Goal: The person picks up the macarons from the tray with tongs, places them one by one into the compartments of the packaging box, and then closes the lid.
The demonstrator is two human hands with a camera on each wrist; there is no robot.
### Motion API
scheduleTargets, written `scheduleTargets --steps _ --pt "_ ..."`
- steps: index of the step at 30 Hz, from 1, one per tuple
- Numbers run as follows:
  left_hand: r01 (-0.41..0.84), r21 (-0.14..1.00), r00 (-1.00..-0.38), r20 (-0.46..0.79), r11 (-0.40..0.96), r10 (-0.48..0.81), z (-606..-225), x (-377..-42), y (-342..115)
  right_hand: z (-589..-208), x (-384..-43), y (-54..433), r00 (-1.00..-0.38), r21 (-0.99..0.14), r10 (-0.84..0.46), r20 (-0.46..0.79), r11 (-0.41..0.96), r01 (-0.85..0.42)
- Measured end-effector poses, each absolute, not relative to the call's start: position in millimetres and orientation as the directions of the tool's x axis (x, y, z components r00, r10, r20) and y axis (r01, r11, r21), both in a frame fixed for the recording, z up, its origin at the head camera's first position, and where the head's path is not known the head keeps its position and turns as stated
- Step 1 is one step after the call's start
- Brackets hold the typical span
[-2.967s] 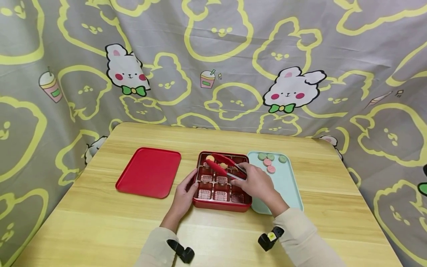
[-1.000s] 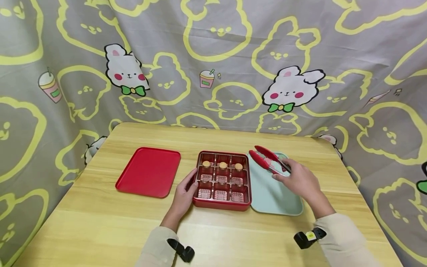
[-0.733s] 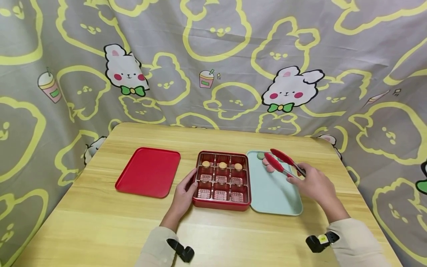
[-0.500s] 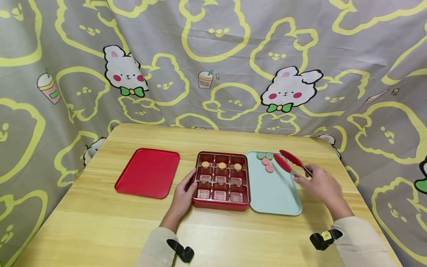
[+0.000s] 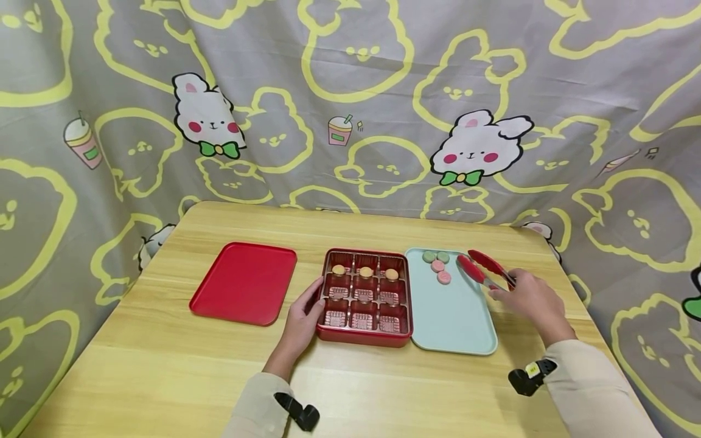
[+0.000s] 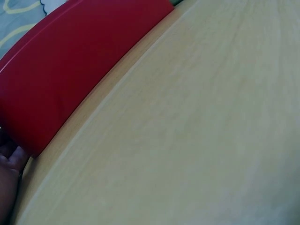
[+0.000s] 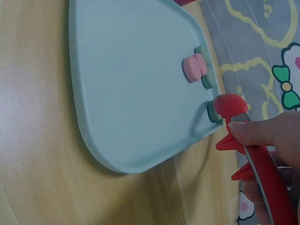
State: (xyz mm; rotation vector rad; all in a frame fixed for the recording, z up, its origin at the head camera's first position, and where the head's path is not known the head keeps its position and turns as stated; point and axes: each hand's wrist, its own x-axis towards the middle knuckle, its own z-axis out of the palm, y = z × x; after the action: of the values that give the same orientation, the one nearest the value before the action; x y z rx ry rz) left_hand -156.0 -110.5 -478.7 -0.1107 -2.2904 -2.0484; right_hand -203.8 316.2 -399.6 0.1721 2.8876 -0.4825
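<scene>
In the head view, my left hand (image 5: 298,316) holds the left side of a red box (image 5: 364,337), thumb at its rim. The box's dark inner tray has several compartments. Three yellow-orange macarons (image 5: 366,272) sit in its far row. My right hand (image 5: 533,301) grips red-tipped tongs (image 5: 475,267), their arms apart, over the far right corner of a pale green tray (image 5: 451,322). In the right wrist view a green macaron (image 7: 213,112) lies right beside one tong tip; the tongs hide it in the head view. Pink macarons (image 5: 443,277) and green macarons (image 5: 429,257) lie along the tray's far side.
A flat red lid (image 5: 243,283) lies on the wooden table (image 5: 164,359), left of the box. The box's right wall stands against the pale tray's left edge. A grey patterned curtain (image 5: 378,170) hangs behind the table.
A third yellow macaron now sits in the box's far row. My right hand carried the tongs rightward from the box to the tray's far right corner. My left hand stayed at the box.
</scene>
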Motion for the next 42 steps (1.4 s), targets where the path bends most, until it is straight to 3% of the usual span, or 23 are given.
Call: scheduleTargets --steps 22,42 --pt "0.111 0.985 -0.994 0.11 0.132 0.008 -477.8 -156.2 -109.8 -399.6 -208.8 308.3 -0.959 -0.297 0.092 -0.269 0.939 0.173" --pt "0.112 0.985 -0.994 0.113 0.134 0.003 -478.3 -156.5 -110.0 -379.3 -181.1 277.6 -0.998 -0.307 -0.043 -0.054 0.951 -0.025"
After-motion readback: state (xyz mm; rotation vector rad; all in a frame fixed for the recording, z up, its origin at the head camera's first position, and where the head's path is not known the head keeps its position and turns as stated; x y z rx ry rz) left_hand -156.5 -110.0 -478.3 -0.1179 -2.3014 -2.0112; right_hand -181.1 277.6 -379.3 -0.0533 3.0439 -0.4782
